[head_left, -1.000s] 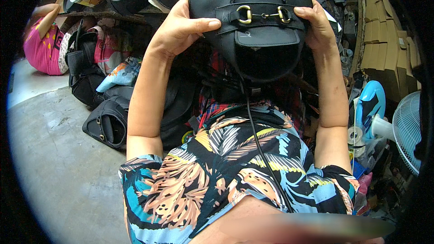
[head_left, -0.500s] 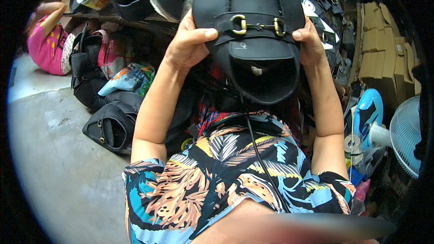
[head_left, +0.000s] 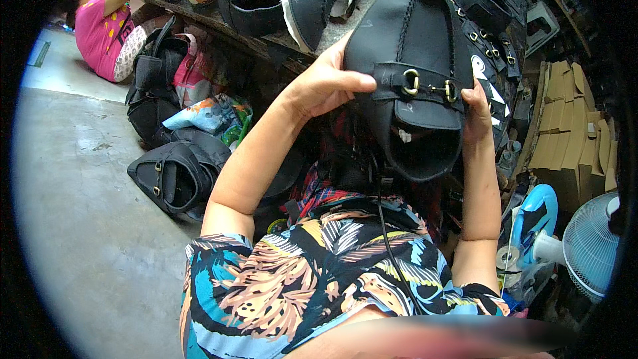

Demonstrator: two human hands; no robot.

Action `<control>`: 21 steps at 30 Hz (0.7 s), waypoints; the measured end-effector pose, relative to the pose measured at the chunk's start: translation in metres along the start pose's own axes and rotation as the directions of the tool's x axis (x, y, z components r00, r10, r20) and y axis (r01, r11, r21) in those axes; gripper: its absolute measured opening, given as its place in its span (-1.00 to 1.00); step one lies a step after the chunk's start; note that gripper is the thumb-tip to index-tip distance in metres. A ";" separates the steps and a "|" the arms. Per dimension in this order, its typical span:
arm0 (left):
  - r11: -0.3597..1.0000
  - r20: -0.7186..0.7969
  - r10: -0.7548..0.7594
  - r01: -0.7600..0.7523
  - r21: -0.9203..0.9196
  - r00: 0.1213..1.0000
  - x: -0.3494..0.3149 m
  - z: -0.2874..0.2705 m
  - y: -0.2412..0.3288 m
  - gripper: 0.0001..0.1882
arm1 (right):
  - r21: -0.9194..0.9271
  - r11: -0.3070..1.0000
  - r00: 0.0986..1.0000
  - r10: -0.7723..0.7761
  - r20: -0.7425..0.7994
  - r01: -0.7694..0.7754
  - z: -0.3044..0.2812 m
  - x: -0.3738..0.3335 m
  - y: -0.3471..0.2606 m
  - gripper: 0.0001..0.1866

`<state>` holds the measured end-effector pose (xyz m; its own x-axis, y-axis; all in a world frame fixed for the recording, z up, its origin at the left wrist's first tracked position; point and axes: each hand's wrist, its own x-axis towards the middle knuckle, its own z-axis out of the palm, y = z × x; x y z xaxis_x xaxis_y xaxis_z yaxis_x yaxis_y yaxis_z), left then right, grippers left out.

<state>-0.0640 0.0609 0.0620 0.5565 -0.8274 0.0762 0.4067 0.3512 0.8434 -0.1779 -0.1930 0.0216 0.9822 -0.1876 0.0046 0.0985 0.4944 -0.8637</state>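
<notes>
Between my two hands is a black loafer upper [head_left: 415,46], raised in front of my chest with its opening toward me. Braided stitching borders its front panel, and a strap with a gold-toned horsebit buckle crosses it. My left hand [head_left: 322,86] grips the left edge, thumb on top and the other fingers mostly underneath. On the opposite edge, my right hand [head_left: 476,116] is closed round the side with its thumb up; its fingers are largely hidden. Just beyond, more black shoe uppers [head_left: 312,3] rest on the bench [head_left: 335,30].
Black uppers with buckles [head_left: 174,176] lie stacked on the floor at left. Farther back sits a person in a pink shirt [head_left: 100,33]. Flat cardboard pieces [head_left: 565,126] and a fan [head_left: 591,246] are on the right. A cable [head_left: 384,219] hangs down my front.
The loafer upper has come lower and to the right in the picture, tilting a little, with both hands still on it. The surroundings have also shifted, showing more of the bench.
</notes>
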 end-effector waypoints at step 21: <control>0.975 -0.050 0.203 -0.197 0.104 0.978 0.009 0.018 0.001 -0.31 | 0.054 0.999 0.997 -0.005 0.071 0.002 -0.013 0.005 0.000 -0.32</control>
<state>-0.0711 0.0457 0.0731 0.6627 -0.7161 0.2192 0.2117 0.4599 0.8624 -0.1748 -0.2056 0.0151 0.9906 -0.1295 0.0451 0.1085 0.5391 -0.8352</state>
